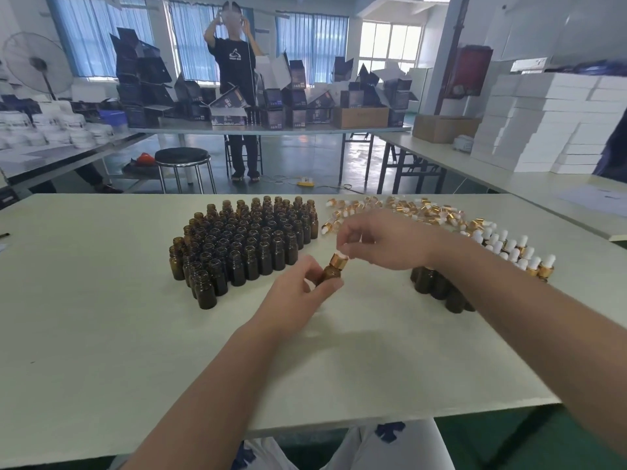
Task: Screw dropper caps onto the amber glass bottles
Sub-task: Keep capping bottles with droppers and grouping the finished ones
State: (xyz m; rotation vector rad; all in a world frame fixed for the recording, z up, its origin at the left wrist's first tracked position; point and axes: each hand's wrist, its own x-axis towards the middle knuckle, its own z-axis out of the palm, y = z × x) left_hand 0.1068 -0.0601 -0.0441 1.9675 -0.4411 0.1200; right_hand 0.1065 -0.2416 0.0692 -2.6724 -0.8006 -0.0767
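We hold amber bottle (330,272) above desk (101,300) centre; left grip (298,293) closed round bottle body, thumb and fingers curled; right grip (380,242) pinches gold dropper cap (339,260) sitting on bottle neck. Uncapped bottles (244,245) stand clustered at 10 o'clock from held bottle; loose caps (407,208) lie heaped at 1 o'clock; capped bottles (515,252) stand at 3 o'clock, partly behind our right forearm (509,317).

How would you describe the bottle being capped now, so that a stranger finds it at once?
On the pale table, look in the gap between the block of open amber bottles and the capped bottles at the right. There the left hand holds one bottle, the right hand pinching its gold cap. It alone is in hands.
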